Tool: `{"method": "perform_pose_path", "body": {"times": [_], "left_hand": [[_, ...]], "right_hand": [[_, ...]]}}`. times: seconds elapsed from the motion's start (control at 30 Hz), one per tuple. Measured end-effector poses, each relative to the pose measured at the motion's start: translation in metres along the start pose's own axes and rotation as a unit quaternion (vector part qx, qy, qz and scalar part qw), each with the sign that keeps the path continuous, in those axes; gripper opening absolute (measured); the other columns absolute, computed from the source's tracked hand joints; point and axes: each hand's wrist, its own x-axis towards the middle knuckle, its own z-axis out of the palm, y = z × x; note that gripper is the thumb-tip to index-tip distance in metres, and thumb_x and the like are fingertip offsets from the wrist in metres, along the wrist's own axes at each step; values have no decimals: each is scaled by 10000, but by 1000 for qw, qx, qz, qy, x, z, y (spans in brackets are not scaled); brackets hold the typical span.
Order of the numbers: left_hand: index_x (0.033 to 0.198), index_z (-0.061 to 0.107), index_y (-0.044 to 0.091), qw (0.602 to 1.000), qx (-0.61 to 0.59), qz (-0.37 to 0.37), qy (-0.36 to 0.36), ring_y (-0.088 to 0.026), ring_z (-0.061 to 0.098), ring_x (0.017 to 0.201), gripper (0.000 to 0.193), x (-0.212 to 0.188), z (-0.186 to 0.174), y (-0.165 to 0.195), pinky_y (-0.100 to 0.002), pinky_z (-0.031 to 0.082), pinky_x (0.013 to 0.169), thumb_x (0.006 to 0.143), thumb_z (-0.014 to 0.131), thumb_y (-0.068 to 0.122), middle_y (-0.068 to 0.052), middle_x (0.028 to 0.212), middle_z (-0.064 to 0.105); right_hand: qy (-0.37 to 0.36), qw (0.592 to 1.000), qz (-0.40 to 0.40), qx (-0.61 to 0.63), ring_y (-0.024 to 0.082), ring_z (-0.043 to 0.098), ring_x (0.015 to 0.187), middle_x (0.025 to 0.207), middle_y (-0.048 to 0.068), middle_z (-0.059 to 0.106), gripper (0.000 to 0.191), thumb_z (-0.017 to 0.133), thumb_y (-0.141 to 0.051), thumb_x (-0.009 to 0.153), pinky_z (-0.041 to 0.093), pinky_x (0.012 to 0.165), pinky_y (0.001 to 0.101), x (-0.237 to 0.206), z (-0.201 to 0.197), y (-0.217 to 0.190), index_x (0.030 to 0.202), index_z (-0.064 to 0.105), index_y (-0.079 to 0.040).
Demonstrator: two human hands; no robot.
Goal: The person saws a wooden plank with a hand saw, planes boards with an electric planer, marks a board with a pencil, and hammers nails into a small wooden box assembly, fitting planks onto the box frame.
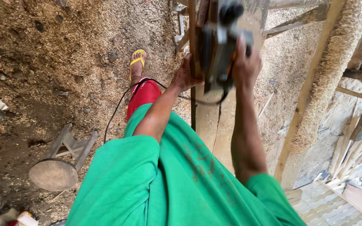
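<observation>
On top of a long cracked wooden board (214, 125) sits a grey and black power planer (221, 42), blurred, its black cord (118, 109) trailing over the sawdust floor (63, 42). Right hand (244, 62) grips its rear; left hand (185, 75) clasps its side against the board's edge.

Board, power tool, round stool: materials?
Board: bare pale wood with visible grain and a long split. Power tool: looks like dark plastic and grey metal, but blurred; both hands grip it. Stool: seemingly dusty unpainted wood, tipped over.
</observation>
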Motion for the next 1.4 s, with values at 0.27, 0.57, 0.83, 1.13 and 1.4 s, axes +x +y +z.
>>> {"method": "perform_pose_path", "body": {"times": [0.27, 0.57, 0.83, 1.13, 1.4], "left_hand": [[1530, 76, 173, 981, 163, -102, -18, -438, 350, 1440, 1355, -4, 0, 3, -440, 325, 1205, 588, 1041, 309, -239, 1579, 280], [1561, 147, 205, 992, 108, -70, 8, -321, 548, 1312, 898, -3, 6, -11, -400, 481, 1128, 945, 800, 203, -195, 1471, 462], [1506, 229, 265, 997, 71, 30, -9, -195, 590, 1179, 825, -2, 8, -9, -351, 518, 1117, 937, 822, 193, -69, 1301, 574], [1598, 127, 146, 991, 131, 30, 27, -261, 475, 1429, 1247, -8, 1, 11, -373, 438, 1195, 731, 988, 396, -90, 1549, 423], [1593, 138, 53, 988, 137, -75, -1, -356, 455, 1433, 1410, -7, -8, 5, -416, 422, 1174, 554, 1005, 447, -192, 1547, 411]], "right_hand": [[-27, 994, 99, 22, 131, 614, 532, 622, 42, 616, 421, 633, -431, 1014, 480, 490, 302, -193, -32, 42, 914, 660, -23], [5, 999, 45, 27, 104, 613, 551, 629, 19, 631, 378, 697, -379, 1013, 468, 510, 289, -159, -15, 42, 868, 671, -31], [-6, 997, 50, 50, 100, 596, 460, 541, 0, 601, 499, 652, -428, 1027, 427, 434, 278, -75, 0, 0, 696, 670, -55], [-19, 998, -43, 44, 82, 587, 399, 529, -8, 589, 547, 555, -542, 1038, 510, 356, 255, 23, 25, 8, 704, 635, -116], [-6, 996, -89, 27, 76, 604, 419, 587, -4, 606, 499, 545, -580, 1032, 522, 399, 277, 81, 34, -5, 883, 667, -120]]}}
